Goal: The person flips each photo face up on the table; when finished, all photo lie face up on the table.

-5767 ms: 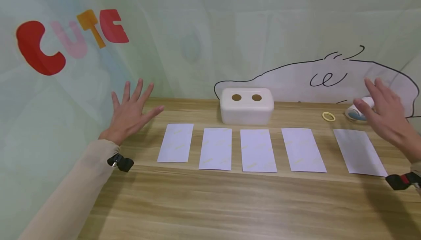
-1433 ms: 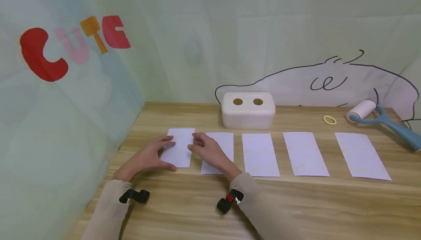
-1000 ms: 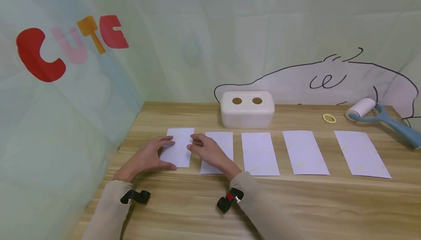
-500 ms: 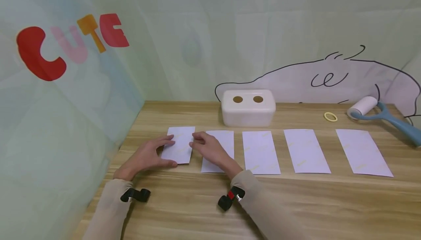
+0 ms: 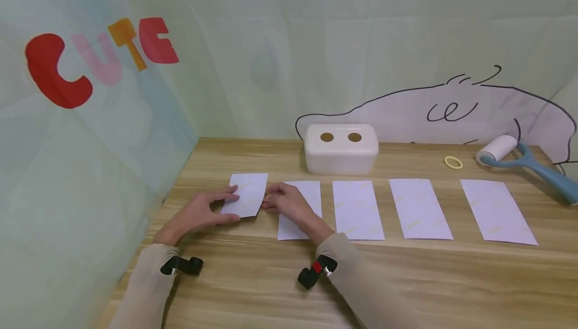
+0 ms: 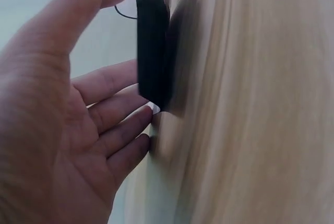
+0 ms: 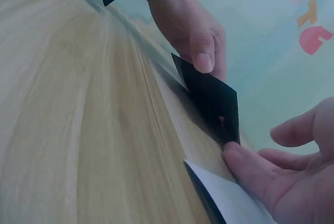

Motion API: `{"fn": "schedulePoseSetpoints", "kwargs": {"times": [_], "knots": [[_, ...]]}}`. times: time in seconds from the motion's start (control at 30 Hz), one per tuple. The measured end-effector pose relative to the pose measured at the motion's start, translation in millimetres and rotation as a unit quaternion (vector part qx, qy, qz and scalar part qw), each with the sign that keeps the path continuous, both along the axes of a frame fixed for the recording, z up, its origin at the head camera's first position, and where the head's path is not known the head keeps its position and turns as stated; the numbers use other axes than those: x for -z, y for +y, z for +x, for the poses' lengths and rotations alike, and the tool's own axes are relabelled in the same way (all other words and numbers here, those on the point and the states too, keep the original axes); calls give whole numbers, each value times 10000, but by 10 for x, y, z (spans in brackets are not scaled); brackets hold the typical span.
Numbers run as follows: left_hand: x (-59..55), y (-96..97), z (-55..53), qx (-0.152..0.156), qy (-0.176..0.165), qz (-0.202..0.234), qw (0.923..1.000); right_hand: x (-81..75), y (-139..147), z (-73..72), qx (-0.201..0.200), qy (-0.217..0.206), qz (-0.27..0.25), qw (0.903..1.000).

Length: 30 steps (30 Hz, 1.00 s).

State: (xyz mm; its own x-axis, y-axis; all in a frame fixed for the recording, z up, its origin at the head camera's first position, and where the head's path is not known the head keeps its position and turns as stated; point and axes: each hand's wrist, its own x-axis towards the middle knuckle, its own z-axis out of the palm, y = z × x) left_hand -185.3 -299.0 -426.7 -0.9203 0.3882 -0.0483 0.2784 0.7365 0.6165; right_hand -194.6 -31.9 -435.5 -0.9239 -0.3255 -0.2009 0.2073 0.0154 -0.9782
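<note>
In the head view, the leftmost paper card (image 5: 249,192) is white with faint yellow marks, its near edge raised off the wooden table (image 5: 253,279). My left hand (image 5: 203,213) pinches it, thumb at the near edge and fingers along the left side. The card's dark, glossy underside (image 7: 211,96) shows in the right wrist view, with the left thumb against it. My right hand (image 5: 291,206) is at the card's right side, over the second card (image 5: 311,193). One right fingertip (image 7: 234,151) touches the lifted card's lower corner; its other fingers stand apart.
Three more white cards lie in a row, including the middle card (image 5: 357,211) and the rightmost card (image 5: 498,211). Behind them are a white box (image 5: 340,158) with two holes, a yellow ring (image 5: 453,162) and a blue-handled lint roller (image 5: 542,168). Cloth walls (image 5: 253,68) bound the back and left.
Earlier both hands were spread apart over the table, then came to the leftmost card. In the last half second its near edge has risen and bent upward. The other cards stay put.
</note>
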Motion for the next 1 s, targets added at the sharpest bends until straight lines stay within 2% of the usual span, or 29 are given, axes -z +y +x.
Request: {"fn": "schedulePoseSetpoints", "kwargs": {"times": [0.27,0.33,0.47,0.6,0.8,1.0], "knots": [[-39,26,15,184,90,-181,9996,12,-25,6,-6,-132,-618,9980],[-48,39,17,156,65,-189,9997,16,-34,10,-30,-99,-718,9974],[-74,85,21,-88,-22,-47,9999,38,-55,28,-73,45,-956,9954],[-88,129,12,-226,197,143,9994,74,-73,44,-102,128,-1144,9933],[-97,170,0,-136,678,221,9974,125,-98,78,-287,376,-1206,9916],[-100,214,8,-469,754,363,9954,158,-153,110,-376,647,-1145,9906]]}}
